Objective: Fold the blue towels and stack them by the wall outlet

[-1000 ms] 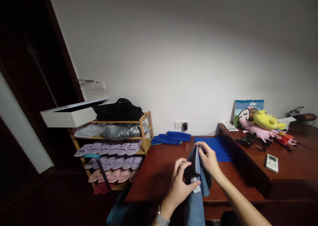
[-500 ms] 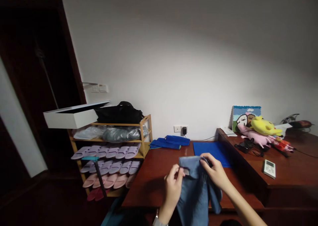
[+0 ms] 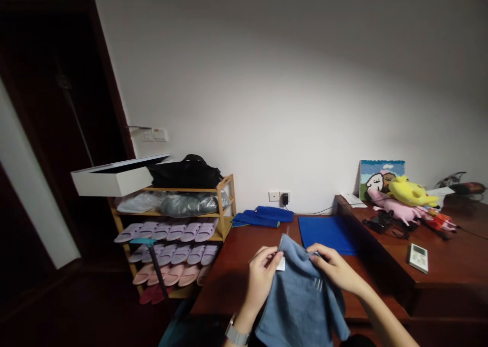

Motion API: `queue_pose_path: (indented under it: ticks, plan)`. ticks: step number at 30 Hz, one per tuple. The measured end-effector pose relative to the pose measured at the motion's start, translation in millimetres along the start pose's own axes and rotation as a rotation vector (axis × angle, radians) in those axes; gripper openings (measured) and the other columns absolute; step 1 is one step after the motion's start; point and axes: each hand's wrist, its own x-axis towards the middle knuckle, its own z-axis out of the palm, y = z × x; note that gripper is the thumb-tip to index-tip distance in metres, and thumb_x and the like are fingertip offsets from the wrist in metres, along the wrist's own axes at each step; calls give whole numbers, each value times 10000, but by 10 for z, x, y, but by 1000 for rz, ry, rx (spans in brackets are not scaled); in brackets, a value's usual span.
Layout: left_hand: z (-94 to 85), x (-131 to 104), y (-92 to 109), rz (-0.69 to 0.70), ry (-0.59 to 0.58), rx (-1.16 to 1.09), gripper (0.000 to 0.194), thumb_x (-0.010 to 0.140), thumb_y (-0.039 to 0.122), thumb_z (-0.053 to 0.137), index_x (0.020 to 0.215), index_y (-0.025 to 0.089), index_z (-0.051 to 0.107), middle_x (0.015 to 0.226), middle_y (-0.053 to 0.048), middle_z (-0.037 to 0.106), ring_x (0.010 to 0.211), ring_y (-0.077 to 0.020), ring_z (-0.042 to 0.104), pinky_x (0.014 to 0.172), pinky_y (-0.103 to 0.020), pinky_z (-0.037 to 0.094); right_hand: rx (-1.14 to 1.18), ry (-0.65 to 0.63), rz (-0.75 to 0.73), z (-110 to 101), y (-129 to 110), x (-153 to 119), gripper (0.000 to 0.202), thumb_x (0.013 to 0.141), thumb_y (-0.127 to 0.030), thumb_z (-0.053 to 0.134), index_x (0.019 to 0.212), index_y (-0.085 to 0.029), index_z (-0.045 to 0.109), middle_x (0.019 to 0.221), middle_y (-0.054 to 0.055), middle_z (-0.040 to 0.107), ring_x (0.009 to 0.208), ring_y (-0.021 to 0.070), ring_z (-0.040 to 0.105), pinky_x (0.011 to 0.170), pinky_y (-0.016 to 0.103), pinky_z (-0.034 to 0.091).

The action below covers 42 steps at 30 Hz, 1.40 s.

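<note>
A grey-blue towel [image 3: 301, 296] hangs down between my two hands over the front of the table. My left hand [image 3: 263, 273] pinches its upper left edge, near a small white tag [image 3: 281, 263]. With thumb and fingers closed, my right hand [image 3: 337, 268] grips the upper edge on the other side. Short pale stripes show on the towel below the right hand. Behind it, a bright blue cloth [image 3: 328, 232] lies flat on the table [image 3: 229, 270], and folded blue cloths [image 3: 263, 217] rest by the wall.
A wooden shoe rack [image 3: 225, 194] with several slippers stands left of the table, a white box [image 3: 114, 181] and black bag [image 3: 186, 173] on top. The raised surface [image 3: 453, 255] at right carries plush toys [image 3: 412, 192], cables and a white remote-like device [image 3: 418, 258].
The towel's top has opened wider and more of its face and stripes show. My left hand has shifted slightly left, my right hand slightly right. The view has moved a little.
</note>
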Motion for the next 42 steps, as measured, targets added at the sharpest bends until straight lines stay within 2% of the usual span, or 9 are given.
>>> queue_pose_path:
  ticks: [5,10,18,26,31,35,39,42]
  plan:
    - [-65,37,-15,-80,19,-60,351,788,523,797,843,177,763,813,-35,696,763,-203,695,678,-271,559,7,64,81,14,59,-18,433,944,-607,529,1067,-241,725,1067,51,739,995,243,652,944,369,507]
    - [-124,59,-62,-220,-79,-173,366,781,525,808,852,169,758,794,-40,735,748,-179,669,671,-253,511,5,114,90,25,148,-20,441,910,-626,582,1019,-230,741,1021,50,751,977,247,660,920,366,510]
    - [-142,82,-85,-311,-153,-234,425,723,526,860,928,168,760,843,-59,752,776,-177,660,711,-277,494,-8,125,93,20,232,-52,393,909,-595,608,967,-226,731,983,33,743,936,224,650,898,343,494]
    - [-179,53,21,-408,-317,-266,392,725,503,861,868,163,730,728,-19,692,653,-130,588,611,-234,405,-70,110,50,-25,237,-25,385,944,-579,554,1006,-240,725,1034,46,746,988,235,663,939,353,502]
    - [-169,85,101,-399,-338,-240,382,737,504,843,867,171,708,752,-15,669,678,-134,585,610,-232,411,-140,81,-16,-42,130,66,357,952,-542,542,1007,-256,747,1019,52,754,980,242,667,922,367,512]
    - [-178,190,134,-298,-355,-128,312,790,462,779,919,183,728,818,-25,684,749,-155,596,660,-247,454,-128,100,0,-17,99,71,325,937,-519,573,981,-253,754,984,42,760,937,232,670,882,354,517]
    - [-213,264,214,-210,-484,-47,219,832,397,729,808,180,715,779,-13,667,734,-154,587,680,-258,465,-147,65,7,10,97,32,295,939,-495,583,975,-249,743,970,34,746,935,222,659,860,330,507]
    - [-243,218,287,-220,-639,-87,232,799,405,781,844,182,737,807,-22,688,760,-166,617,715,-272,493,-138,26,-16,5,46,23,299,961,-480,556,970,-251,748,979,39,735,948,222,656,887,336,505]
